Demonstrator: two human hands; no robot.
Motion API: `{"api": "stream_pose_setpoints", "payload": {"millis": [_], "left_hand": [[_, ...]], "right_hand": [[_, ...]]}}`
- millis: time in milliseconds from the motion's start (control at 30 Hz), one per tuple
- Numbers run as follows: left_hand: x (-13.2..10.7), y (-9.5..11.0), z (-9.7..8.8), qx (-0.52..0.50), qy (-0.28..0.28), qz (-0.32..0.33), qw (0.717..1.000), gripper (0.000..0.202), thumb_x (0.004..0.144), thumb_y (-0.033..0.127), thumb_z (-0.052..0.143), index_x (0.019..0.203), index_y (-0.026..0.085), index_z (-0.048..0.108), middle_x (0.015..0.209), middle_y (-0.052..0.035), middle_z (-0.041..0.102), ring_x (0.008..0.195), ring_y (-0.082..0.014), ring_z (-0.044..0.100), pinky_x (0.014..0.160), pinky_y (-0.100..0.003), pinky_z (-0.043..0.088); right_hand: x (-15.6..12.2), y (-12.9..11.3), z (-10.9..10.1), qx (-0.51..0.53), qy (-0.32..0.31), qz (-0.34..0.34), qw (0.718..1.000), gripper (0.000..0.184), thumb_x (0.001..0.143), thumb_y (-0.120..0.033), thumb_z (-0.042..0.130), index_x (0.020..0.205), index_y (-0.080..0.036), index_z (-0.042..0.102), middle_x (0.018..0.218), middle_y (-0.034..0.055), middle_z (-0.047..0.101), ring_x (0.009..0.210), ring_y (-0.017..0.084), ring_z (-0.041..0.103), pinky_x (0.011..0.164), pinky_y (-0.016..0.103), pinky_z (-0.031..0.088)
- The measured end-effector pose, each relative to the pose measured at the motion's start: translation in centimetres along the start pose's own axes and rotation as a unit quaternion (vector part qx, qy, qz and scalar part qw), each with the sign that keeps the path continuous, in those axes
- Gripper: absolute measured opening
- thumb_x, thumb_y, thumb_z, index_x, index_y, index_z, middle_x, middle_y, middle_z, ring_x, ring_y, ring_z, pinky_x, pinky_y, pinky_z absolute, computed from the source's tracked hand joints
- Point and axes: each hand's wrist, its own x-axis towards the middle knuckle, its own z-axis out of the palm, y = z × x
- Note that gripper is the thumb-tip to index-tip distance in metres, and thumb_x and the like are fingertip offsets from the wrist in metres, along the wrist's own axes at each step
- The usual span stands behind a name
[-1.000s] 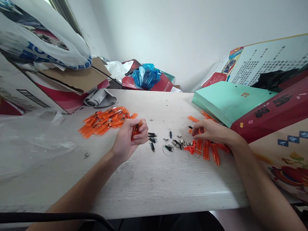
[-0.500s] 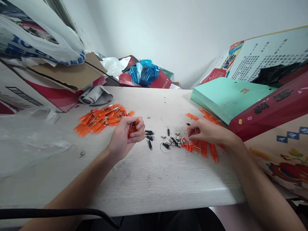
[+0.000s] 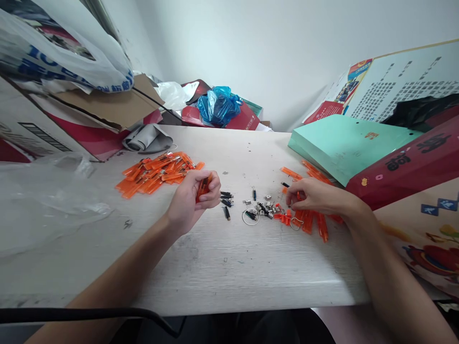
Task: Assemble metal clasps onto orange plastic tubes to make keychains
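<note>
My left hand point(image 3: 192, 200) is closed around an orange translucent lighter body point(image 3: 202, 187), held just above the white table point(image 3: 229, 267). Behind that hand lies a pile of orange lighter bodies point(image 3: 158, 172). My right hand point(image 3: 312, 196) rests with its fingers pinched together over a scatter of orange pieces point(image 3: 310, 222) on the right; what the fingertips hold is too small to name. Between the hands lie small black parts point(image 3: 225, 200), small metal caps point(image 3: 268, 208) and a thin wire ring point(image 3: 250, 217).
A mint-green box point(image 3: 340, 143) and a dark red box point(image 3: 409, 165) stand at the right. A cardboard box point(image 3: 53, 129) under a white plastic bag point(image 3: 64, 52) sits at the left, with clear plastic film point(image 3: 46, 200) beside it. A blue bag point(image 3: 218, 105) lies at the back.
My right hand's fingertips have drawn in a little among the small parts. My left hand keeps hold of the orange lighter body; the view has shifted slightly.
</note>
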Motion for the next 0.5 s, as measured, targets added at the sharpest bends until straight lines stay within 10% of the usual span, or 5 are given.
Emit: {"api": "stream_pose_setpoints", "payload": {"millis": [500], "left_hand": [[-0.01,-0.09,0.0,-0.004,-0.01,-0.006,1.0,0.027,0.085,0.031,0.053,0.064,0.017,0.046,0.05,0.0058,0.029,0.042,-0.0052,0.019,0.042,-0.018,0.025]], "right_hand": [[0.16,0.6,0.21,0.011,-0.035,0.012,0.999,0.019,0.081,-0.016,0.063,0.088,-0.027,0.076,0.088,0.0026,0.072,0.076,0.018,0.064,0.064,0.028,0.047]]}}
